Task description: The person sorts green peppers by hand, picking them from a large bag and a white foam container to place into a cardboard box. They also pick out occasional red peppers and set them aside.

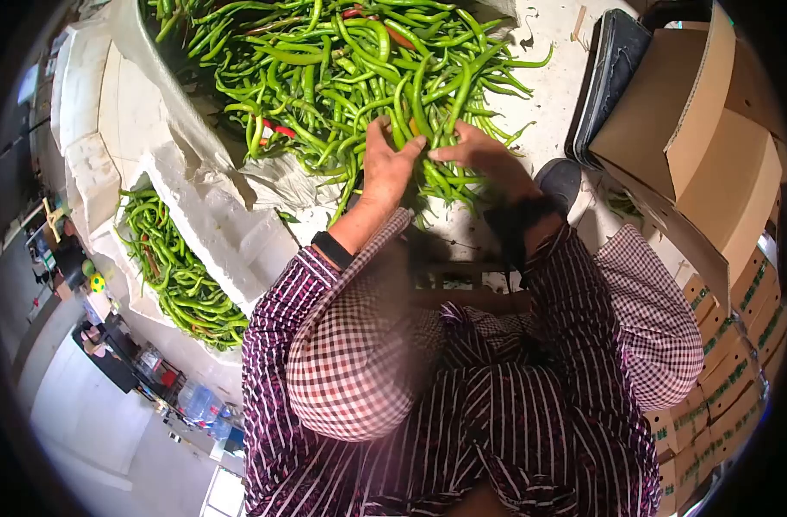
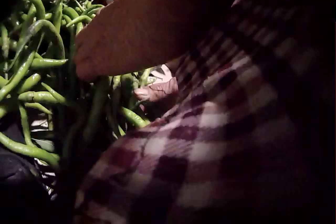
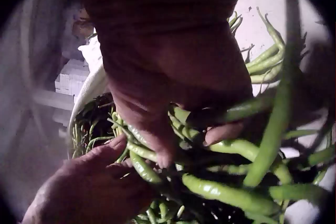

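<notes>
Long green chili peppers (image 1: 324,73) lie in a big heap, a few red ones among them. At its near edge my left hand (image 1: 387,168) holds some peppers between thumb and fingers. Close beside it, my right hand (image 1: 479,155) has its thumb and fingers around peppers too. In the right wrist view the right hand (image 3: 178,77) reaches down among green chili peppers (image 3: 226,192), with the left hand (image 3: 94,182) touching the same bunch. The left wrist view is dark; the left hand (image 2: 121,40) is over the peppers (image 2: 31,77), its fingertips hidden.
A white foam box (image 1: 212,224) with more green peppers (image 1: 174,267) stands at the left. An open cardboard box (image 1: 703,155) is at the right, above stacked printed cartons (image 1: 712,405). A pale sack edge (image 1: 165,77) borders the heap. Checkered sleeve covers (image 1: 350,362) hang by both arms.
</notes>
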Available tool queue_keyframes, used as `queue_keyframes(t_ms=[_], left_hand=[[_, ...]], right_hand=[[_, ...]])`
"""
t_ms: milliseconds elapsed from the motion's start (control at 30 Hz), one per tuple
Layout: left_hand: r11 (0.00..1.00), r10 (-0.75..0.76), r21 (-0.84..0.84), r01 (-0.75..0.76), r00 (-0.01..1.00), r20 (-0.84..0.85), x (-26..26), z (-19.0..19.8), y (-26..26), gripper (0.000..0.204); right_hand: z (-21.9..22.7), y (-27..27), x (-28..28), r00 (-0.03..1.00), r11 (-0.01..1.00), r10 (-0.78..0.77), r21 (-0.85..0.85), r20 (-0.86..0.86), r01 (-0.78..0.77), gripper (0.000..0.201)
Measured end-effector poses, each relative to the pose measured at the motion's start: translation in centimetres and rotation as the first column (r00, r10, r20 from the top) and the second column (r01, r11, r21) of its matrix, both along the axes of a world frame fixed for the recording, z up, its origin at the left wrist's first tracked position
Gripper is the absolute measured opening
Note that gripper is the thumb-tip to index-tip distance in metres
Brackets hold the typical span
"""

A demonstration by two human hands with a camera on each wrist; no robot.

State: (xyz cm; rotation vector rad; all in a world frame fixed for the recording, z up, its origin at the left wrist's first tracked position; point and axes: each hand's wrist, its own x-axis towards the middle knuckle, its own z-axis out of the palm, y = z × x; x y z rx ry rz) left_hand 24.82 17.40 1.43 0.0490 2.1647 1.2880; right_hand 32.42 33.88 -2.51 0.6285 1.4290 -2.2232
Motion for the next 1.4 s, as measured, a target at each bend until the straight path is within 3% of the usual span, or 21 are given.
queue_keyframes(t_ms=[33, 67, 167, 233, 300, 333, 433, 500, 533, 567, 633, 700, 767, 900, 967, 1033, 1100, 1133, 1200, 1300, 1400], left_hand=[[1.000, -0.009, 0.002, 0.009, 1.000, 0.001, 0.1, -0.3, 0.1, 0.066], [1.000, 0.016, -0.023, -0.015, 0.997, 0.070, 0.4, -0.8, 0.0, 0.066], [0.986, 0.061, 0.122, -0.116, 0.922, 0.382, 0.9, -1.2, 0.4, 0.069], [0.989, 0.023, 0.119, -0.085, 0.897, 0.441, 0.8, 2.4, 1.6, 0.065], [0.963, -0.029, 0.243, -0.114, 0.856, 0.517, 0.1, 2.8, 2.0, 0.062], [0.925, -0.086, 0.349, -0.151, 0.810, 0.581, -0.4, 3.2, 1.9, 0.060], [0.880, -0.089, 0.440, -0.180, 0.847, 0.524, -3.0, 9.2, 2.4, 0.050], [0.880, -0.151, 0.474, 0.001, 0.949, 0.278, -4.3, 11.5, 1.8, 0.048], [0.865, -0.148, 0.501, 0.031, 0.969, 0.197, -4.6, 12.9, 1.6, 0.048], [0.848, -0.142, 0.526, 0.061, 0.983, 0.114, -4.6, 14.9, 1.5, 0.049], [0.782, -0.052, 0.619, -0.071, 0.982, 0.179, -4.6, 17.2, 1.4, 0.043], [0.749, -0.082, 0.659, -0.064, 0.979, 0.187, -5.0, 19.6, 1.1, 0.037], [0.806, -0.046, 0.591, -0.036, 0.991, 0.123, -5.2, 21.4, 1.0, 0.031], [0.878, -0.068, 0.461, 0.132, 0.986, -0.155, -5.4, 26.4, 0.2, 0.024], [0.843, -0.065, 0.526, 0.111, 0.992, -0.106, -5.5, 28.9, -0.2, 0.023], [0.809, -0.037, 0.586, 0.050, 0.999, -0.033, -4.9, 31.8, -0.6, 0.031], [0.785, -0.061, 0.617, 0.052, 0.998, -0.007, -4.5, 33.0, -1.2, 0.037], [0.725, -0.085, 0.687, 0.047, 0.996, 0.021, -4.2, 33.6, -1.5, 0.039], [0.674, -0.103, 0.736, 0.061, 0.995, 0.012, -3.0, 35.3, -1.8, 0.041], [0.639, -0.121, 0.764, 0.089, 0.993, -0.014, -2.1, 37.0, -2.0, 0.043], [0.638, -0.050, 0.763, 0.104, 0.994, -0.094, -1.6, 37.0, -2.2, 0.042]], right_hand=[[-0.1, 0.0, -0.1, 0.985, 0.968, 0.140, 0.194, 0.102, -0.158, 0.073], [-0.6, -0.8, 0.2, 0.994, 0.964, 0.072, 0.251, 0.080, -0.090, 0.063], [-1.5, -0.9, 0.6, 0.956, 0.933, 0.252, 0.224, 0.151, -0.282, 0.051], [2.0, -1.4, 1.0, 0.969, 0.907, 0.238, 0.343, 0.063, -0.245, 0.040], [4.7, -1.7, 0.8, 0.960, 0.698, 0.232, 0.714, -0.156, -0.053, 0.043], [6.8, -1.4, 0.3, 0.961, 0.623, 0.276, 0.765, -0.015, -0.166, 0.050], [14.4, -1.7, -0.8, 0.982, 0.584, 0.164, 0.812, -0.092, -0.022, 0.057], [17.6, -2.6, -1.0, 0.920, 0.574, 0.167, 0.794, -0.353, 0.201, 0.058], [18.9, -3.3, -1.0, 0.889, 0.464, 0.195, 0.838, -0.413, 0.287, 0.057], [20.8, -3.5, -1.1, 0.884, 0.459, 0.198, 0.837, -0.423, 0.298, 0.057], [24.0, -3.4, -1.3, 0.853, 0.444, 0.272, 0.844, -0.446, 0.299, 0.056], [24.9, -3.8, -1.3, 0.781, 0.468, 0.273, 0.787, -0.562, 0.403, 0.053], [26.2, -4.4, -1.8, 0.805, 0.479, 0.288, 0.806, -0.518, 0.348, 0.047], [30.1, -5.9, -1.8, 0.734, 0.433, 0.293, 0.770, -0.612, 0.469, 0.045], [32.1, -5.2, -1.0, 0.714, 0.438, 0.313, 0.762, -0.626, 0.477, 0.044], [33.9, -4.0, 0.2, 0.632, 0.719, 0.181, 0.540, -0.754, 0.439, 0.040], [35.2, -2.7, 2.0, 0.628, 0.796, -0.055, 0.345, -0.776, 0.497, 0.025], [34.7, -2.4, 2.6, 0.617, 0.727, -0.210, 0.302, -0.758, 0.617, 0.023], [34.0, -1.1, 3.6, 0.600, 0.633, -0.299, 0.316, -0.742, 0.707, 0.019], [33.6, -0.5, 5.0, 0.663, 0.548, -0.231, 0.468, -0.712, 0.693, 0.019], [30.9, 0.4, 5.6, 0.721, 0.667, -0.199, 0.447, -0.664, 0.596, 0.026]])
